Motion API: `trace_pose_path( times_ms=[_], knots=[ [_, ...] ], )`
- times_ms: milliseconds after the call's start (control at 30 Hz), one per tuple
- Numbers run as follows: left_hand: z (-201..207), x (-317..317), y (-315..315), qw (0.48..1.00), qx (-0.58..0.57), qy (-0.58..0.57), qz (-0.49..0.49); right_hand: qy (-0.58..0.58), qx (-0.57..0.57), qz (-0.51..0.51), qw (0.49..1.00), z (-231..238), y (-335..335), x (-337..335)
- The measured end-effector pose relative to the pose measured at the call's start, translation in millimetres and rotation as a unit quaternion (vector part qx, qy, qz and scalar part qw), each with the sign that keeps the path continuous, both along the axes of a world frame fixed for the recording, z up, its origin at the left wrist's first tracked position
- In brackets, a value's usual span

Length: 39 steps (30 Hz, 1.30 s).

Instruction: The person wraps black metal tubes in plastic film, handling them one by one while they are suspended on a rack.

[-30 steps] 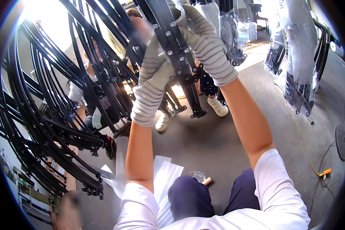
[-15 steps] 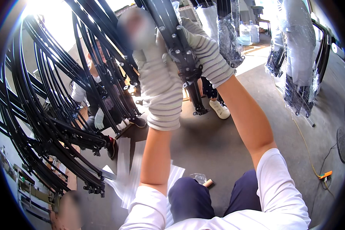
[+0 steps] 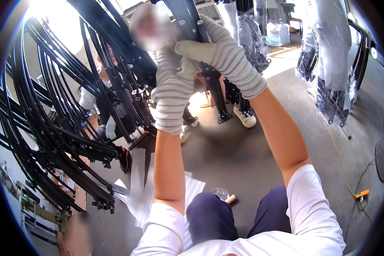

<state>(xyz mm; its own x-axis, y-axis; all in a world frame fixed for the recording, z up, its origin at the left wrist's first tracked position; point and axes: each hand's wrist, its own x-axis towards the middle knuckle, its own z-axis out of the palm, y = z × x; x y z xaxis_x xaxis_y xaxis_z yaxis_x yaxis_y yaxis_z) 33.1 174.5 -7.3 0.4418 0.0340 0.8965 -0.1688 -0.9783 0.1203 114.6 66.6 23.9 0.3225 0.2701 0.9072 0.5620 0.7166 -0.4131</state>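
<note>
The right hand (image 3: 228, 55) has brought its thumb across the black bolted frame (image 3: 190, 30), clasping it seemingly for steadiness, left hand (image 3: 174, 87) alongside, grip unclear.

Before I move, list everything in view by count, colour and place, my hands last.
Held frame: one, black, top centre
Metal frames: many, black, left side
Wrapped frames: several, black, clear-wrapped, upper right
Jugs: at least two, clear, upper right background
Co-workers: at least two, one white-sleeved, behind the metal frames
Sheets: several, white, floor, lower centre-left
Cylinder: one, tan, floor, lower centre
Orange object: one, orange, floor at right
Left hand: one, gloved in striped white-grey, beside the held frame
Right hand: one, gloved alike, gripping the held frame
</note>
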Motion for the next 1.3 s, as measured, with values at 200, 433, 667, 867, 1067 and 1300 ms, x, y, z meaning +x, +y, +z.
trace_pose_path(
  times_ms=[200,433,667,867,1067,1300],
  knots=[
    [7.3,-13.2,-47.0,0.856,-0.406,-0.077,-0.311,0.092,-0.062,0.113,0.987,-0.9,-24.1,-0.5],
    [7.0,-25.6,-66.4,0.721,-0.443,-0.107,-0.521,0.025,0.031,0.124,0.991,-2.9,-20.2,-0.4],
    [13.4,-13.6,-88.8,0.934,-0.092,-0.186,-0.291,0.088,0.095,0.031,0.991,2.9,-55.0,-44.8],
    [13.4,-11.2,-93.4,0.866,-0.243,-0.130,-0.418,0.171,-0.040,0.154,0.972,6.4,-75.0,-29.2],
    [20.4,14.8,-85.1,0.717,-0.413,-0.091,-0.554,0.143,-0.095,-0.157,0.973,25.4,-76.3,-39.2],
    [7.0,31.6,-83.9,0.714,-0.448,-0.053,-0.535,0.066,-0.131,-0.129,0.981,35.3,-94.7,-4.9]
  ],
)
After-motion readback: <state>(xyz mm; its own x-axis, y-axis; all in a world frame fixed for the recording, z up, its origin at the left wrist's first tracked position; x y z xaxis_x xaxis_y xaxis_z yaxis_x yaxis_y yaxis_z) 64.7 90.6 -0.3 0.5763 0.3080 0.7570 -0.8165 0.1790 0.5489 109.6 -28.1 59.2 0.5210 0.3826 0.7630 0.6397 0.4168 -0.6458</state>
